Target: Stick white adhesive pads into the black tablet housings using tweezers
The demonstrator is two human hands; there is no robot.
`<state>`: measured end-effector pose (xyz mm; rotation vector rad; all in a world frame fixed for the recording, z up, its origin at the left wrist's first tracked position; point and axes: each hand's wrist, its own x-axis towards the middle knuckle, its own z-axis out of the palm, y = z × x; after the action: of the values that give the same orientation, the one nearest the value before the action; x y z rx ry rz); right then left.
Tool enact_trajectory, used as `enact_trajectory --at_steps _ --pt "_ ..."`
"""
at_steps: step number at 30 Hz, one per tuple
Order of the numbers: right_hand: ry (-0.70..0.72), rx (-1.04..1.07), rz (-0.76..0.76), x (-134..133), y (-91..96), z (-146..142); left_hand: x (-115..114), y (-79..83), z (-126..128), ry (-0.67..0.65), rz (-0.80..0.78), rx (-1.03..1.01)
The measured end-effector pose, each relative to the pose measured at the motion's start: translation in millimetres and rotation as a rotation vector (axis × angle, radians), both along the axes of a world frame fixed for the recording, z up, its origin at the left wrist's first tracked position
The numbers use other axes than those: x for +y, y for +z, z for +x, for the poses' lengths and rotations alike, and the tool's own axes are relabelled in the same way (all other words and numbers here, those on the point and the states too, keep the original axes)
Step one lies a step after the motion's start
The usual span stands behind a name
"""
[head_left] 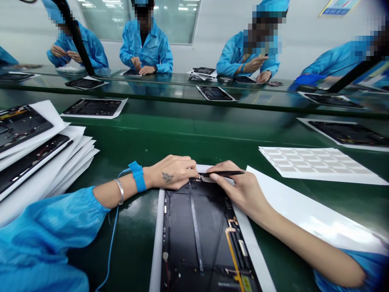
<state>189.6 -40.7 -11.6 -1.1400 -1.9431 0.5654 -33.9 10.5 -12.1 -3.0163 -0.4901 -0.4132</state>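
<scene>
Tablet housing (pixel 197 231) lay on white sheet (pixel 252 251) on green bench (pixel 194 134), top edge under hands. L hand (pixel 172 172) pressed that edge, fingers spread. R hand (pixel 237 188) pinched blk tweezers (pixel 221 173), tip at same edge. Hands close together, neither clamped on housing. ESD strap (pixel 137 176) on L wrist. Stack of housings (pixel 30 150) to L, sheet of grey pads (pixel 316 164) to R.

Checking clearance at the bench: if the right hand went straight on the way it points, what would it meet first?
Probably the left hand. The right hand points across at its fingers, with the black pointed tool leading. Depth is unclear, so the tool's tip might meet the dark panel first.
</scene>
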Motion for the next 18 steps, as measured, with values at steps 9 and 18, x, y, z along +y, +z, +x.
enact_trajectory --at_steps 9,18 --pt "-0.278 0.140 -0.213 -7 4.6 29 -4 1.4 3 -0.025 0.128 0.051" --pt "-0.397 0.380 -0.463 -2 -6.0 38 0 -1.6 2 -0.064 0.128 0.013"
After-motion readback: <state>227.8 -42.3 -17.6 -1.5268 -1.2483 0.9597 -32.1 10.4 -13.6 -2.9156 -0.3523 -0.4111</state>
